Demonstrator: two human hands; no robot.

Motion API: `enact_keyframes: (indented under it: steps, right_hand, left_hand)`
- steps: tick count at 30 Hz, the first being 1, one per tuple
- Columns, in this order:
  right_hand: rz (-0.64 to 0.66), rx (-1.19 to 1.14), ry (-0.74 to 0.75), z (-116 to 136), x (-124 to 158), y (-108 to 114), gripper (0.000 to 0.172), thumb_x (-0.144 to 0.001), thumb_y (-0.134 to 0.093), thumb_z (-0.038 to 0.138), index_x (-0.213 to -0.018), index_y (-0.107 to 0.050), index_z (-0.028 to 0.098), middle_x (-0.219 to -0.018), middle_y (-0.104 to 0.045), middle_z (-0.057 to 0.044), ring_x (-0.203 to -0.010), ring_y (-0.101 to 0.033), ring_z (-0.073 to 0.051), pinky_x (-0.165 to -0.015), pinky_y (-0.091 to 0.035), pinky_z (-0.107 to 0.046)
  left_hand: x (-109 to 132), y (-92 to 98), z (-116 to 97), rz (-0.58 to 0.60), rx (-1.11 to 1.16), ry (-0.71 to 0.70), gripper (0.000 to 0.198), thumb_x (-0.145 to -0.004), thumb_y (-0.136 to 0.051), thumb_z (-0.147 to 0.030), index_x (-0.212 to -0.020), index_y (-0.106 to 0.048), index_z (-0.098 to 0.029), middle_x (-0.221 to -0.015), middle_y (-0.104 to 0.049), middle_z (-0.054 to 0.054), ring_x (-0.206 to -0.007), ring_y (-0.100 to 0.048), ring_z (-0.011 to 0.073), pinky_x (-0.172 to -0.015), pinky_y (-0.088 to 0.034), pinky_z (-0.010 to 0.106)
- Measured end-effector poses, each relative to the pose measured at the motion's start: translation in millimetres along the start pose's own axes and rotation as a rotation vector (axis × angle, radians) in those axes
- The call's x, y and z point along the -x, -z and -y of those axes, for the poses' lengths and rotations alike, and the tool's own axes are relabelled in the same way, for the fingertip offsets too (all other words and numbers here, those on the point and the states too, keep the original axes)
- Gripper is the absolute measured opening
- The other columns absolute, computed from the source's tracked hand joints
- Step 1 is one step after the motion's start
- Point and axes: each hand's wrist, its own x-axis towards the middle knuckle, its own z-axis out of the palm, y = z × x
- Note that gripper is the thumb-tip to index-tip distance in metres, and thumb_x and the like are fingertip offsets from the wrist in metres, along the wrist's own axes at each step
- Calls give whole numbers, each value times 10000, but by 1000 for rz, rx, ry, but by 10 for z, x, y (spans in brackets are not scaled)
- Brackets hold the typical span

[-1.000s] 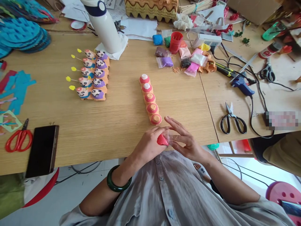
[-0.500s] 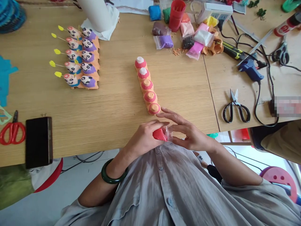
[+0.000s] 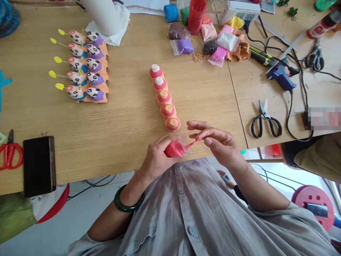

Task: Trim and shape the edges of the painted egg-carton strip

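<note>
My left hand (image 3: 159,153) grips a small clear plastic bag of red modelling clay (image 3: 174,148) at the table's front edge. From the bag's opening a thin strand of red clay (image 3: 194,142) stretches to my right hand (image 3: 220,143), whose thumb and index finger pinch its end. The other fingers of that hand are loosely extended. Just beyond my hands lies an orange egg-carton strip (image 3: 162,90) with a row of bumps. Each bump has a red ring, and the two farthest are topped with white.
Painted egg-carton figures (image 3: 86,67) stand at left. Red scissors (image 3: 11,153) and a black phone (image 3: 39,166) lie at the front left. Clay packets (image 3: 182,47) and a red cup (image 3: 196,17) are behind; black-handled scissors (image 3: 266,121) and a blue glue gun (image 3: 283,76) lie right.
My right hand has drawn away from the bag to the right, pulling out a strand of red clay. My left hand, holding the bag, has shifted slightly left.
</note>
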Motion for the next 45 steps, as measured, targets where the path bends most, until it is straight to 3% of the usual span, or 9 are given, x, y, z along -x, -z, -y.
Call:
enact_keyframes:
  steps: [5,13,17,22,25,33,36,41,45]
  right_hand:
    - [-111,-15,-28,8,9,-58,185,-961,-766,422,-1067,-783,272,-1231,-794,-74,-1164,-726,-250,-935,-662,-413]
    - [-201,-140,-75,-50,-51,-184,190,-950,-797,350,-872,-717,196,-916,-766,-40,-759,-723,-132,-661,-657,-259]
    - [-152,-2,-44,-46,-35,-213,126,-968,-769,293,-1036,-718,199,-941,-749,-45,-779,-736,-146,-704,-690,-302]
    - [-62,534,361,-37,-38,-184,219,-1007,-653,156,-1195,-717,248,-1135,-726,-98,-1028,-735,-204,-825,-677,-348]
    - [47,765,530,-26,-73,-148,240,-1013,-647,129,-1210,-704,254,-1100,-728,-102,-977,-734,-211,-822,-647,-366]
    - [264,914,508,-20,-160,-73,123,-1067,-592,219,-1063,-716,214,-858,-714,-72,-753,-659,-184,-656,-553,-309]
    - [310,802,352,73,-136,-39,115,-1055,-615,221,-998,-713,199,-785,-699,-41,-681,-631,-154,-635,-546,-291]
    - [267,153,-89,205,-76,49,118,-976,-757,280,-936,-732,172,-809,-721,-26,-680,-728,-133,-638,-642,-256]
    - [108,-191,-119,152,-99,80,211,-955,-788,363,-895,-755,163,-804,-726,-33,-688,-735,-150,-595,-692,-300]
  left_hand:
    - [7,2,9,-94,-144,-64,261,-884,-825,-271,-1127,-740,-225,-1072,-832,62,-971,-780,208,-903,-610,317]
    - [17,-6,47,-213,-364,-129,267,-953,-742,-241,-1219,-718,-230,-974,-807,44,-877,-770,182,-814,-591,276]
    - [27,-14,81,-215,-417,-150,281,-977,-688,-205,-1256,-704,-242,-989,-807,44,-895,-774,189,-813,-592,281]
    - [26,-15,83,-216,-400,-174,291,-976,-677,-188,-1263,-691,-237,-984,-796,46,-875,-764,189,-784,-586,284]
    - [18,-11,68,-201,-381,-206,279,-975,-684,-192,-1252,-691,-221,-989,-794,51,-876,-761,187,-771,-583,278]
    - [35,-20,113,-101,-358,-213,314,-965,-661,-163,-1265,-700,-246,-1077,-809,57,-959,-775,205,-830,-611,287]
    - [52,-15,135,-95,-346,-196,313,-953,-682,-168,-1259,-702,-234,-1081,-813,60,-954,-777,205,-833,-610,289]
    - [50,7,145,-159,-297,-155,302,-939,-695,-165,-1235,-705,-226,-1050,-812,50,-938,-773,193,-840,-599,284]
    - [33,0,136,-222,-280,-191,313,-920,-722,-128,-1222,-707,-209,-997,-808,44,-888,-768,177,-819,-588,266]
